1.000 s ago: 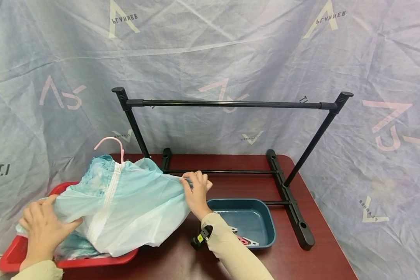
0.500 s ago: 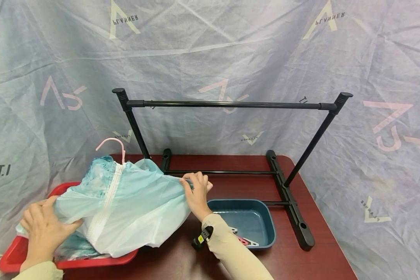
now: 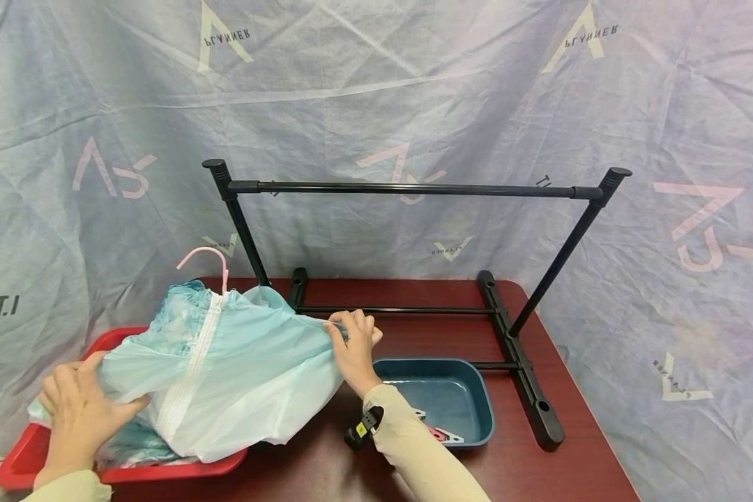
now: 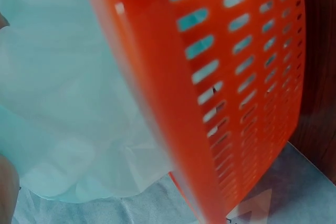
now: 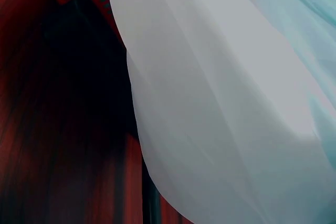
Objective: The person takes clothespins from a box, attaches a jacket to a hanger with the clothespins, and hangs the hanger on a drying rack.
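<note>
A pale blue-to-white zip-up jacket (image 3: 260, 369) lies spread over a red basket (image 3: 182, 475), with the pink hanger (image 3: 224, 268) inside it and its hook sticking up from the collar. My left hand (image 3: 78, 408) holds the jacket's left side, thumb spread toward the zipper. At the other side, my right hand (image 3: 354, 345) pinches the edge of the jacket and draws the fabric out sideways. The left wrist view shows the jacket fabric (image 4: 68, 103) beside the perforated basket wall (image 4: 247, 77). White fabric (image 5: 210, 103) fills most of the right wrist view, hiding the right fingers.
A black garment rack (image 3: 408, 188) stands on the dark red table (image 3: 389, 341). Right of the right hand sits a blue tray (image 3: 454, 390) with several clothespins (image 3: 442, 436). More clothing (image 3: 132, 443) lies in the basket under the jacket. A printed grey cloth hangs behind.
The hanger hook has shifted slightly to the right. Both hands keep nearly the same places on the jacket.
</note>
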A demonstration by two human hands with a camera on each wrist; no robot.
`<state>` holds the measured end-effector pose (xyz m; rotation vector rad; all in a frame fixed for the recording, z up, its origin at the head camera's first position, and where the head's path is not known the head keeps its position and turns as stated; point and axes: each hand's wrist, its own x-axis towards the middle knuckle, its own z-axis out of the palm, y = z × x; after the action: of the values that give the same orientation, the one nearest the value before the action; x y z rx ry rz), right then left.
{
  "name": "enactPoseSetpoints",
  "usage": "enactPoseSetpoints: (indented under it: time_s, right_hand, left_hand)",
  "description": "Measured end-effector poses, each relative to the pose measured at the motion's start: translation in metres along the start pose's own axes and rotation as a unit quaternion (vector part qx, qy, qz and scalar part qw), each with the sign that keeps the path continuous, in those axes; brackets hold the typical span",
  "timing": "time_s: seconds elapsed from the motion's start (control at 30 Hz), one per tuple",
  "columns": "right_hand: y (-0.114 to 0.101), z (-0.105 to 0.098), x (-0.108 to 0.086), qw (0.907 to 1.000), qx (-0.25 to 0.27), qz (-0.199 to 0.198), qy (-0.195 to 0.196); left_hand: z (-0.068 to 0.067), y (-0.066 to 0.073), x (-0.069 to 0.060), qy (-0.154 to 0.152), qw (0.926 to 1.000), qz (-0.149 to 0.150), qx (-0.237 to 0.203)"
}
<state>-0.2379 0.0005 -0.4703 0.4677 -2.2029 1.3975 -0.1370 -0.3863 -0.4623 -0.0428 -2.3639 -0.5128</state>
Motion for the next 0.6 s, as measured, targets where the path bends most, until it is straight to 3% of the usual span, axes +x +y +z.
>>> enactPoseSetpoints:
  time_s: [0.27, 0.5, 0.6]
  right_hand:
    - [0.0011, -0.0004, -0.0002, 1.0, -0.002, 0.001, -0.007]
    - [0.0034, -0.0011, -0.0005, 0.9998, -0.002, 0.01, -0.016]
    - [0.0038, -0.0018, 0.0, 0.9997, 0.0, 0.014, -0.02]
  left_hand:
    - [0.0006, 0.0, 0.0008, 0.004, 0.9999, 0.006, 0.011]
    - [0.0032, -0.0025, 0.001, 0.039, 0.9977, 0.052, 0.021]
    - [0.0034, -0.0025, 0.0014, 0.037, 0.9979, 0.048, 0.02]
